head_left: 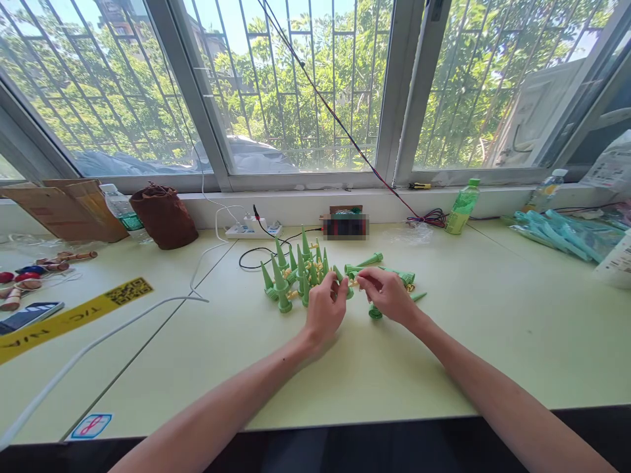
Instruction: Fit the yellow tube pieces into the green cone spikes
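My left hand is closed around a green plastic watering spike in front of a group of similar spikes. My right hand pinches at a small yellow valve on the side of that same spike. To the left, several green spikes stand upright, close together, points up, with yellow side pieces between them. More spikes lie on their sides behind and beside my right hand. One lying spike is partly covered by my right hand.
Behind the spikes are a white power strip and a black cable. A brown pouch and cardboard box stand left, a green bottle right. A white cable crosses the pale table.
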Action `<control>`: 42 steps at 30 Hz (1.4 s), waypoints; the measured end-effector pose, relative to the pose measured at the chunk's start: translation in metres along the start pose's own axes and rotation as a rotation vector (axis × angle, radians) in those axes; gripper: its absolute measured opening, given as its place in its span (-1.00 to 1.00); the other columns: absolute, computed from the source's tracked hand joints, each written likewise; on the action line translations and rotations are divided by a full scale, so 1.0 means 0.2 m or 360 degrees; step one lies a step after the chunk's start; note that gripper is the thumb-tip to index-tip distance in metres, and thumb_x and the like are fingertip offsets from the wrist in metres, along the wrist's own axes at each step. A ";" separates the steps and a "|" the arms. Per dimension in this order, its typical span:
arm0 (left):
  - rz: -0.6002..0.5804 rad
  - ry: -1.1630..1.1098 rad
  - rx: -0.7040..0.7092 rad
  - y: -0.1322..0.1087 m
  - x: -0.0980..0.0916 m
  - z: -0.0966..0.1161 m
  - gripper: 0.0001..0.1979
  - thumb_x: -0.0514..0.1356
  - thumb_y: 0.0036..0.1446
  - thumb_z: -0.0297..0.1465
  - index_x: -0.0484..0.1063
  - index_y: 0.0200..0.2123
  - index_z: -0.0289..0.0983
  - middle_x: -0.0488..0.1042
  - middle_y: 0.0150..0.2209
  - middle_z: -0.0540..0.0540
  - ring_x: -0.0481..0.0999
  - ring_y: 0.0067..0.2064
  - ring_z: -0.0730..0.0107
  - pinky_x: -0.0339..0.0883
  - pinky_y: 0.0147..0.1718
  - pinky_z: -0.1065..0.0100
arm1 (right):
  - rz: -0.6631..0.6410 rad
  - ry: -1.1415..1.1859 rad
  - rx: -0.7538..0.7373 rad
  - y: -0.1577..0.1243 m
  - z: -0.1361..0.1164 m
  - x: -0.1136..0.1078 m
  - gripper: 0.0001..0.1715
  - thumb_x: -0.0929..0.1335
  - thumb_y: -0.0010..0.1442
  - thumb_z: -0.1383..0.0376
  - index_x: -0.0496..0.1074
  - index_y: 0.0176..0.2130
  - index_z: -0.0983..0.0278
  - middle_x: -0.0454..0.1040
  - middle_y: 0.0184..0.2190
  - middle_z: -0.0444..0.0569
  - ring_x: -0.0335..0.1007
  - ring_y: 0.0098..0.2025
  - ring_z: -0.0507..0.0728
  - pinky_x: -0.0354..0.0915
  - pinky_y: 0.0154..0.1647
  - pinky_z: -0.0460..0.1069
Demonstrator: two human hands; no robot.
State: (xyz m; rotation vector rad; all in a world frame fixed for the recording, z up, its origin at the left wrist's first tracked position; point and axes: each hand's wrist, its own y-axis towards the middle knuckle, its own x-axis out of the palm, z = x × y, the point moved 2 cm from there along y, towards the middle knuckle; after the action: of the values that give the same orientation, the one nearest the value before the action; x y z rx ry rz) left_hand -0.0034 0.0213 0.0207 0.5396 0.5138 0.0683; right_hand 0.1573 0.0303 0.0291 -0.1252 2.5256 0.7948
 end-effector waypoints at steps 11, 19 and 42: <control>-0.0013 -0.0035 -0.0016 0.00 0.00 0.00 -0.63 0.04 0.29 -0.14 0.06 -0.48 -0.21 0.12 -0.62 0.12 0.07 -0.61 0.53 -0.05 -0.58 0.42 | -0.0034 0.0002 -0.0035 0.00 -0.01 0.00 -0.69 0.27 0.30 0.12 0.46 -0.27 0.28 0.46 -0.46 -0.07 0.30 -0.54 0.01 0.30 -0.51 -0.07; 0.0001 -0.0086 -0.0032 0.00 0.00 0.01 -0.62 0.05 0.28 -0.13 0.05 -0.48 -0.21 0.07 -0.63 0.13 0.05 -0.61 0.53 -0.07 -0.57 0.42 | -0.0054 0.0057 -0.0040 0.00 -0.01 0.00 -0.70 0.30 0.28 0.09 0.46 -0.28 0.26 0.48 -0.45 -0.08 0.30 -0.59 0.01 0.31 -0.52 -0.05; -0.0047 -0.0107 0.0030 0.00 0.00 0.01 -0.64 0.05 0.29 -0.18 0.04 -0.48 -0.22 0.13 -0.61 0.11 0.09 -0.59 0.55 -0.02 -0.59 0.46 | -0.0097 0.0020 -0.0089 0.00 -0.01 0.01 -0.72 0.27 0.29 0.19 0.43 -0.38 0.28 0.35 -0.57 -0.13 0.23 -0.58 0.00 0.22 -0.52 -0.10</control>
State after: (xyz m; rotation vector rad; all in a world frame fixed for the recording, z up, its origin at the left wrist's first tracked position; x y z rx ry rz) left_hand -0.0030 0.0205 0.0213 0.5505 0.4573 0.0172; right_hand 0.1556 0.0289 0.0297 -0.2253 2.4993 0.8431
